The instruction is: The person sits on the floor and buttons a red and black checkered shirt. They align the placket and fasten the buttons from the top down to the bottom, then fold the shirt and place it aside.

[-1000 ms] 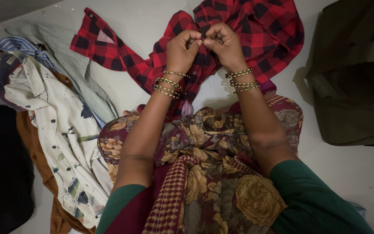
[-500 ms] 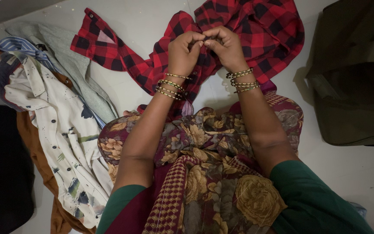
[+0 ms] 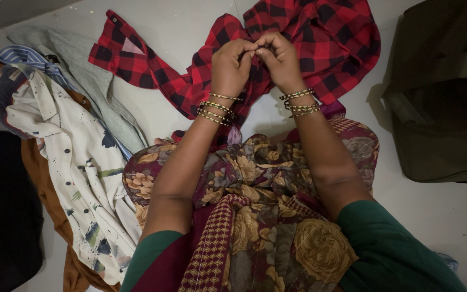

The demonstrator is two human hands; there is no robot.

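A red and black checked shirt [image 3: 325, 38] lies crumpled on the pale floor in front of my lap. My left hand [image 3: 232, 65] and my right hand [image 3: 280, 58] meet over its middle, fingertips pinched together on a fold of the cloth. Both wrists carry several thin gold and green bangles. One sleeve of the checked shirt [image 3: 128, 51] stretches out to the left. What sits between my fingertips is hidden by the fingers.
A heap of clothes lies at the left: a white printed shirt [image 3: 71, 157], a grey garment [image 3: 82, 59], a striped blue one and a brown one. A dark olive bag [image 3: 444, 97] stands at the right. A black object [image 3: 1, 216] fills the lower left.
Both hands have shifted very slightly down and right while staying pinched on the checked shirt. The cloth has barely moved.
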